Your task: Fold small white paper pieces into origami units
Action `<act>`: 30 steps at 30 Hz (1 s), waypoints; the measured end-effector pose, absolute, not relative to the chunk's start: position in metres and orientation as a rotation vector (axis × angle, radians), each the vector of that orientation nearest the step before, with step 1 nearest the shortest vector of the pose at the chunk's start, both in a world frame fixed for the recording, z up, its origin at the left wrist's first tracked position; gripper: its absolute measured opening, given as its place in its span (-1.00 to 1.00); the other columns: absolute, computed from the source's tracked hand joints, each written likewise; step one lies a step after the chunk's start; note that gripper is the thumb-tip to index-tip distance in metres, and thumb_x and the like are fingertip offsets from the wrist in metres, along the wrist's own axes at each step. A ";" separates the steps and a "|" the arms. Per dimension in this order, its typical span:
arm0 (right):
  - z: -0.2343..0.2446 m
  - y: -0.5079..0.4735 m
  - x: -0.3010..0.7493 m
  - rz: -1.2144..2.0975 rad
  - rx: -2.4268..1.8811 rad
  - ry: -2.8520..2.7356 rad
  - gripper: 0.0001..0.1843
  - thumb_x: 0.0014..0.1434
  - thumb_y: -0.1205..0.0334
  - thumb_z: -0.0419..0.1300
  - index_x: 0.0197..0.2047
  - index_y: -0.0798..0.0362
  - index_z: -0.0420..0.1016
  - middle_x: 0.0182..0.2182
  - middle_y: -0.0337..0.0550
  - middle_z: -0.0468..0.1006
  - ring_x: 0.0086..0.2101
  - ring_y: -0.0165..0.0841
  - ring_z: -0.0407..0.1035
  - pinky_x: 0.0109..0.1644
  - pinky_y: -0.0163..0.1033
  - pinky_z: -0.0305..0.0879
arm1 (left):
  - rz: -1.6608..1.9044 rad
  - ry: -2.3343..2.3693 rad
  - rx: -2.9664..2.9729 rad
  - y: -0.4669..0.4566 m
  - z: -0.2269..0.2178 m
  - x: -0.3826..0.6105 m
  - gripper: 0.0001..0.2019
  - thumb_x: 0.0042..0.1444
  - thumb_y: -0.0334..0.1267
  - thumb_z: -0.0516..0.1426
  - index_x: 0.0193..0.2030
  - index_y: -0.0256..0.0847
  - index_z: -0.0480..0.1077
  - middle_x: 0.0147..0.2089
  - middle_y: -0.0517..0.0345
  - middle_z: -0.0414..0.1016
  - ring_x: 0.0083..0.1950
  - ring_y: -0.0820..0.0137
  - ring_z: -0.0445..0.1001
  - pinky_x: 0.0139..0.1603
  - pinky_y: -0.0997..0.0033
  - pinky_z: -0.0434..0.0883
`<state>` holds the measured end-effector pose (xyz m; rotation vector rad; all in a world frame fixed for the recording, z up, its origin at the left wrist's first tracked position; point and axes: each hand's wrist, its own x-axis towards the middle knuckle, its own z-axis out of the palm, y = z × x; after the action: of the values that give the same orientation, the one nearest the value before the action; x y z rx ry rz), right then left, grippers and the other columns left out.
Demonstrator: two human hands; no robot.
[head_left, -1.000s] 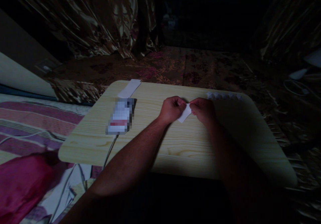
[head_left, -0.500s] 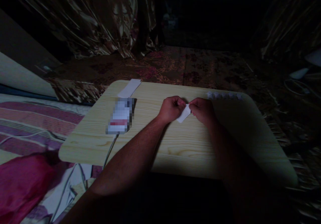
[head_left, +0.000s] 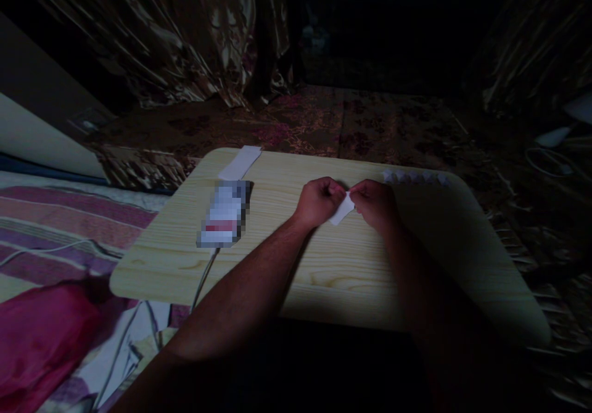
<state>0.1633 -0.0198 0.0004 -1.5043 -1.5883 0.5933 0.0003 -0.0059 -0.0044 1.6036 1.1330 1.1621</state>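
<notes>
My left hand and my right hand meet over the middle of the light wooden table. Between them is a small white piece of paper, pinched at its upper end by the fingers of both hands. Its lower end points down toward me and shows below my fingertips. The fingers hide the upper part, so any fold there cannot be made out. Behind my right hand, several small folded white paper pieces stand in a row near the table's far edge.
A stack of white paper strips lies at the far left of the table. Closer in is a blurred-out phone with a white cable running off the front edge. A striped bed with a pink cloth adjoins the left side.
Both hands stay together on the paper. Its visible part has narrowed a little between the fingertips, and the whole view has shifted very slightly.
</notes>
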 end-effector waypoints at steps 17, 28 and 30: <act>0.003 -0.021 0.162 0.627 -1.501 -1.612 -0.84 -0.02 0.23 0.17 -0.40 0.07 0.56 -0.55 -0.21 0.56 -0.49 -0.37 0.41 -0.42 -0.33 0.24 | 1.167 1.078 1.516 -0.007 -0.002 0.003 -0.85 -0.03 -0.20 0.21 -0.41 -0.27 0.44 -0.46 0.17 0.46 -0.49 0.52 0.32 -0.48 0.53 0.26; 0.001 -0.021 0.161 0.602 -1.464 -1.623 -0.83 -0.03 0.24 0.17 -0.40 0.08 0.58 -0.54 -0.22 0.56 -0.49 -0.37 0.41 -0.42 -0.33 0.23 | 1.154 1.078 1.599 -0.007 -0.003 0.002 -0.85 0.00 -0.21 0.20 -0.39 -0.27 0.45 -0.44 0.15 0.47 -0.46 0.50 0.34 -0.43 0.52 0.29; 0.001 -0.021 0.161 0.597 -1.458 -1.643 -0.84 -0.03 0.23 0.18 -0.41 0.07 0.57 -0.53 -0.22 0.56 -0.48 -0.37 0.41 -0.41 -0.32 0.23 | 1.150 1.073 1.621 -0.007 -0.004 0.002 -0.85 0.01 -0.21 0.19 -0.39 -0.28 0.45 -0.43 0.14 0.48 -0.44 0.50 0.35 -0.41 0.51 0.30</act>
<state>0.1605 -0.0210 0.0006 -1.4575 -1.6426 0.5966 0.0016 -0.0067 -0.0036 1.6212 1.0731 1.1495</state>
